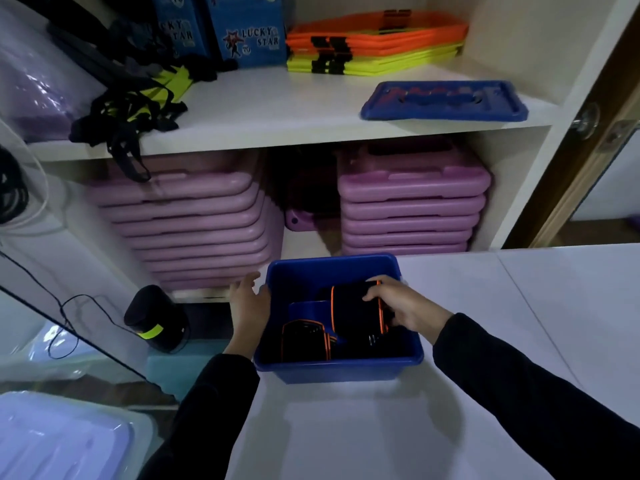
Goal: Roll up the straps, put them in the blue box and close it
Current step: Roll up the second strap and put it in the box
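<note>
Your right hand reaches into the blue box from 3 o'clock, fingers curled around a rolled black strap with orange edging, held inside the box. A second roll lies on the box floor at 7 o'clock of the first. Your left hand rests on the box's left rim at 9 o'clock, fingers relaxed and straight. The lid lies on the shelf at 1 o'clock, well apart.
</note>
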Demonstrator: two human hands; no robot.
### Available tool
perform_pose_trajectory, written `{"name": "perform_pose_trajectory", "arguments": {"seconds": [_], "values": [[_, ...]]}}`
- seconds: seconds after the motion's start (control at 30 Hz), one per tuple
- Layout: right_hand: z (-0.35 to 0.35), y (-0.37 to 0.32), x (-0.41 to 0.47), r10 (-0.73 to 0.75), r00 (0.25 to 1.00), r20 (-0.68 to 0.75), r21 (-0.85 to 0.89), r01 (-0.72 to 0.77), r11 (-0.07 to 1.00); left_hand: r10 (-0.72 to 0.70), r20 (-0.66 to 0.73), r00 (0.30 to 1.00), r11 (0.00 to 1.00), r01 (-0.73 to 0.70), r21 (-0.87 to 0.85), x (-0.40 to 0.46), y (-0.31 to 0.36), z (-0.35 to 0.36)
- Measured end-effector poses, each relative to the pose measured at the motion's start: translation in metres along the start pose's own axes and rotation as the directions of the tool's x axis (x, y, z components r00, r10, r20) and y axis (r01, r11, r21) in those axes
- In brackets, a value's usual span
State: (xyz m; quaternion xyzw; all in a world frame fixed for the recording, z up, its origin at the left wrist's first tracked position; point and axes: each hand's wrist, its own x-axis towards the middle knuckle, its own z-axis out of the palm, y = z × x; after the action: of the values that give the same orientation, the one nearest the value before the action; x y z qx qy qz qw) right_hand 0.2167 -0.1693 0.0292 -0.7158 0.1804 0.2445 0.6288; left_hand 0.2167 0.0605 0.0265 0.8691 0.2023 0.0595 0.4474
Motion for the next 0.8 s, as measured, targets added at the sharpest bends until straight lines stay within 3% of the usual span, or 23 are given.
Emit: {"name": "perform_pose_trajectory", "arguments": {"seconds": [0.17, 0.4, 0.53, 0.67, 0.8], "values": [[0.023, 0.012, 0.017, 0.106, 0.994, -0.027, -0.148, -0.109, 0.983, 0.015, 0.005, 1.0, 1.0, -0.015, 0.003, -0.005, -0.015, 0.012], [0.021, 0.028, 0.025, 0.201, 0.968, -0.15, -0.196, -0.228, 0.954, 0.05, -0.009, 0.999, 0.998, -0.05, 0.044, -0.006, -0.02, 0.013], [0.024, 0.032, 0.029, 0.247, 0.958, -0.144, -0.302, -0.281, 0.911, 0.061, -0.016, 0.998, 0.997, -0.061, 0.039, -0.007, -0.019, 0.013], [0.026, 0.03, 0.024, 0.259, 0.963, -0.074, -0.542, -0.257, 0.8, 0.073, -0.016, 0.997, 0.996, -0.072, 0.049, -0.007, -0.02, 0.014], [0.027, 0.037, 0.02, 0.181, 0.983, -0.018, -0.791, -0.125, 0.598, 0.07, -0.003, 0.998, 0.996, -0.069, 0.053, -0.01, -0.016, 0.014]]}}
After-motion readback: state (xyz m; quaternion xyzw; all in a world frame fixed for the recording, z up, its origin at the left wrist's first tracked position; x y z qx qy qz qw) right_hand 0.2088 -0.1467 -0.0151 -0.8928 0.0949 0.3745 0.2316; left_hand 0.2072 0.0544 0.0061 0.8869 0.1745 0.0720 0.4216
